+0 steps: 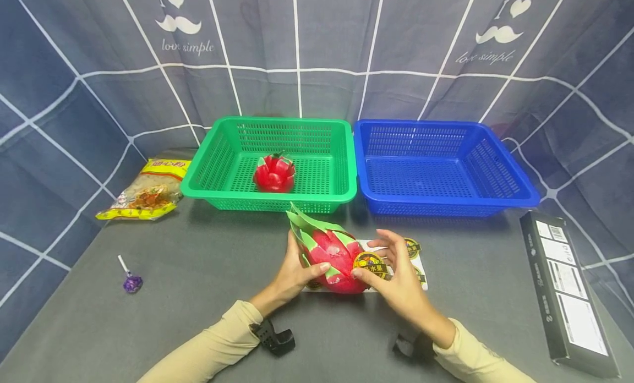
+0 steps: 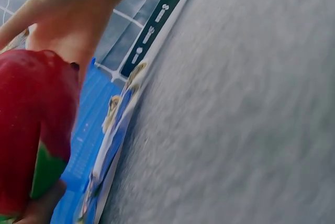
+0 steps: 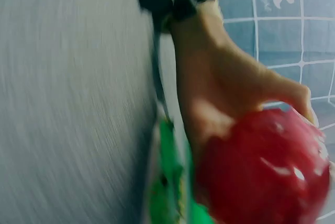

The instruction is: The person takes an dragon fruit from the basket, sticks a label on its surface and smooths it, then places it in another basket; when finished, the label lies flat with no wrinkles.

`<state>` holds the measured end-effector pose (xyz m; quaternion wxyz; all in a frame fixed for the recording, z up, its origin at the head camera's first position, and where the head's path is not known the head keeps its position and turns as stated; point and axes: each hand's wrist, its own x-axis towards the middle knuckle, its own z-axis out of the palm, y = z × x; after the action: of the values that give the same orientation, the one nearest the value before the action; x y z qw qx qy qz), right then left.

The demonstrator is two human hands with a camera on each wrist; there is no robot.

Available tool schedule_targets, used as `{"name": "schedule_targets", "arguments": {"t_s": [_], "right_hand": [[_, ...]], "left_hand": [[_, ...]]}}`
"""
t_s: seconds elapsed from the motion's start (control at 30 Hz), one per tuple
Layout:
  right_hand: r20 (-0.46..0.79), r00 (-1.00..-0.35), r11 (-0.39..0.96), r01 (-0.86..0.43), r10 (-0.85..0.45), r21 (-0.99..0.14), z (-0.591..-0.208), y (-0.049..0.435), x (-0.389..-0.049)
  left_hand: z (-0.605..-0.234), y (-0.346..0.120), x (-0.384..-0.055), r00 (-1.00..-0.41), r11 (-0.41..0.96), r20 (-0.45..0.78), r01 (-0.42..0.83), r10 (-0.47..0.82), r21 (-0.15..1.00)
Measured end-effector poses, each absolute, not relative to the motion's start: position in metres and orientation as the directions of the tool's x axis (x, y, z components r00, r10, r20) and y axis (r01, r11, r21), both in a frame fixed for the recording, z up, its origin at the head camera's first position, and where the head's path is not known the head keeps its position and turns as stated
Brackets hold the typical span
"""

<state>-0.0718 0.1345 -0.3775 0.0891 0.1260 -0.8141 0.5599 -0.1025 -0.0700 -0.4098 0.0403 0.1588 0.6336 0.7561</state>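
A large pink-red dragon fruit (image 1: 334, 256) with green leafy scales lies tilted between the two hands, its leafy end pointing up and left. My left hand (image 1: 292, 270) grips it from the left, thumb across the front. At its right side, my right hand (image 1: 396, 278) pinches a round black-and-gold fruit sticker (image 1: 375, 263) against the fruit, thumb over the sticker's left edge. The other right fingers are loosely bent. Under the fruit is a white sticker sheet (image 1: 421, 262) with more round stickers, partly hidden. The red fruit (image 2: 31, 124) fills the left of the left wrist view.
Behind stand a green basket (image 1: 267, 197) holding a smaller red dragon fruit (image 1: 274, 175), and a blue basket (image 1: 448, 202). A yellow-edged food bag (image 1: 148, 190) and a purple lollipop (image 1: 132, 283) lie left. A long black box (image 1: 567, 289) lies right.
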Motion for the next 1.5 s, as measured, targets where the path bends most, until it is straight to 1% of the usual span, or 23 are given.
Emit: {"name": "schedule_targets", "arguments": {"t_s": [0.1, 0.23, 0.37, 0.43, 0.57, 0.77, 1.0, 1.1, 1.2, 1.37, 1.5], "right_hand": [[0.151, -0.986, 0.2, -0.163, -0.077, -0.966, -0.379, 0.131, -0.069], [0.023, -0.996, 0.0, -0.023, -0.091, -1.0, -0.382, 0.125, -0.062], [-0.04, -0.976, -0.223, 0.089, -0.215, -0.971, -0.388, 0.12, -0.058], [-0.071, -0.954, -0.285, 0.156, -0.29, -0.946, -0.391, 0.119, -0.057], [-0.107, -0.91, -0.332, 0.253, -0.399, -0.909, -0.393, 0.119, -0.057], [-0.115, -0.886, -0.374, 0.304, -0.45, -0.876, -0.393, 0.12, -0.06], [-0.055, -0.859, -0.432, 0.31, -0.509, -0.847, -0.396, 0.128, -0.065], [-0.056, -0.846, -0.444, 0.333, -0.53, -0.832, -0.396, 0.13, -0.068], [-0.037, -0.831, -0.483, 0.359, -0.555, -0.799, -0.395, 0.132, -0.07], [0.032, -0.802, -0.57, 0.395, -0.596, -0.721, -0.396, 0.134, -0.074], [0.05, -0.787, -0.604, 0.429, -0.614, -0.671, -0.397, 0.136, -0.075]], "left_hand": [[-0.411, -0.066, -0.1, -0.943, -0.258, 0.224, 0.159, 0.247, 0.953], [-0.411, -0.062, -0.096, -0.94, -0.327, 0.257, 0.176, 0.225, 0.928], [-0.411, -0.06, -0.093, -0.945, -0.337, 0.263, 0.187, 0.196, 0.923], [-0.411, -0.06, -0.092, -0.939, -0.358, 0.28, 0.196, 0.201, 0.913], [-0.412, -0.059, -0.092, -0.92, -0.411, 0.322, 0.211, 0.223, 0.887], [-0.414, -0.061, -0.092, -0.917, -0.405, 0.318, 0.203, 0.241, 0.892], [-0.417, -0.06, -0.093, -0.908, -0.404, 0.32, 0.195, 0.269, 0.894], [-0.417, -0.059, -0.093, -0.904, -0.409, 0.329, 0.201, 0.272, 0.89], [-0.417, -0.059, -0.093, -0.904, -0.403, 0.333, 0.208, 0.269, 0.891], [-0.417, -0.059, -0.094, -0.908, -0.387, 0.327, 0.212, 0.263, 0.898], [-0.417, -0.06, -0.095, -0.906, -0.387, 0.334, 0.218, 0.262, 0.896]]}}
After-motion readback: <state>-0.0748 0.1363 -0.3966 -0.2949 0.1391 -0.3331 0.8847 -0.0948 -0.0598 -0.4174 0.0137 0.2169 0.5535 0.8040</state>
